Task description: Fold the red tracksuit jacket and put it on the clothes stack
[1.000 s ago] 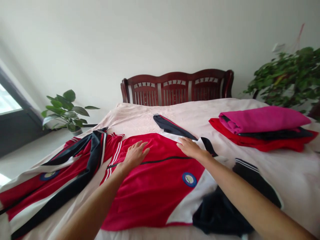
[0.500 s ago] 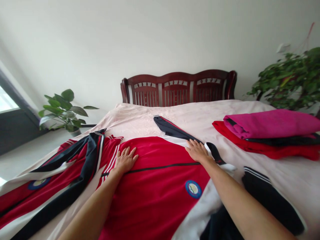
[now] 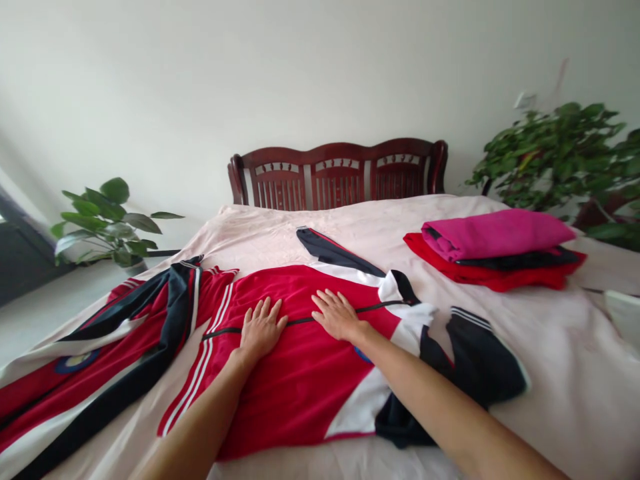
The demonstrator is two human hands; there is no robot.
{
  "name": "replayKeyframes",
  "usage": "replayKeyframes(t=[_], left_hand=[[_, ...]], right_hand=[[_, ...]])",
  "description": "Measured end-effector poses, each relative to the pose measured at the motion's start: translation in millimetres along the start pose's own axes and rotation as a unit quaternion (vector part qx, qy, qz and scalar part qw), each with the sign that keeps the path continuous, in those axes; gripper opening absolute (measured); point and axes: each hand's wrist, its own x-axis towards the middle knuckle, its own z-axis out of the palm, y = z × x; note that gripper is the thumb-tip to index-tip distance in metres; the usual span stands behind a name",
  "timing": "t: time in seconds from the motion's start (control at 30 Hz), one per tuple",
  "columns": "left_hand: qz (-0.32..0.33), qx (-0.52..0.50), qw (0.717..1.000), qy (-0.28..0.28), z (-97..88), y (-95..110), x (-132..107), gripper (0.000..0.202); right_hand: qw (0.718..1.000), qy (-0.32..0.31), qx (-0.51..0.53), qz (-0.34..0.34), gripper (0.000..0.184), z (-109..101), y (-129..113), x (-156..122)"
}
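Observation:
A red jacket (image 3: pixel 290 380) with white panels, dark sleeves and a thin black zip line lies spread on the bed (image 3: pixel 560 373) in front of me. My left hand (image 3: pixel 261 327) lies flat on its red chest, fingers spread. Close to the right of it, my right hand (image 3: pixel 336 313) also rests flat and open on the red cloth, near the zip line. The jacket's white and dark collar (image 3: pixel 400 293) sits just right of my right hand. A dark sleeve (image 3: pixel 480 353) is bunched at the jacket's right side.
Another red, white and dark garment (image 3: pixel 100 347) lies crumpled on the bed's left. A folded stack, pink on top of dark and red pieces (image 3: pixel 495 250), sits at the right. A wooden headboard (image 3: pixel 337 175) stands behind. Potted plants stand left (image 3: pixel 105 220) and right (image 3: pixel 555 157).
My right hand has slid left across the jacket from the collar toward the middle. My left hand shifted a little right. Both stay flat on the cloth.

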Motion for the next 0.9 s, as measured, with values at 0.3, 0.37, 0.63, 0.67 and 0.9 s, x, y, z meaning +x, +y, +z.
replayKeyframes(t=[0.3,0.37,0.63,0.67,0.9], left_hand=[[-0.049,0.005,0.999,0.017,9.5,-21,-5,0.059],[-0.047,0.003,0.999,0.019,8.9,-20,-5,0.059],[0.025,-0.005,1.000,-0.005,6.8,-37,-23,0.060],[0.042,-0.007,0.999,-0.010,5.9,-41,-29,0.060],[0.081,-0.008,0.996,0.023,-0.5,-56,-61,0.055]], right_hand=[[0.987,0.049,-0.076,0.133,0.060,-16,89,-35],[0.986,0.052,-0.077,0.137,0.059,-17,93,-37],[0.982,0.061,-0.078,0.161,0.053,-14,93,-34],[0.982,0.063,-0.078,0.162,0.052,-14,92,-34],[0.979,0.066,-0.078,0.178,0.041,-30,72,-35]])
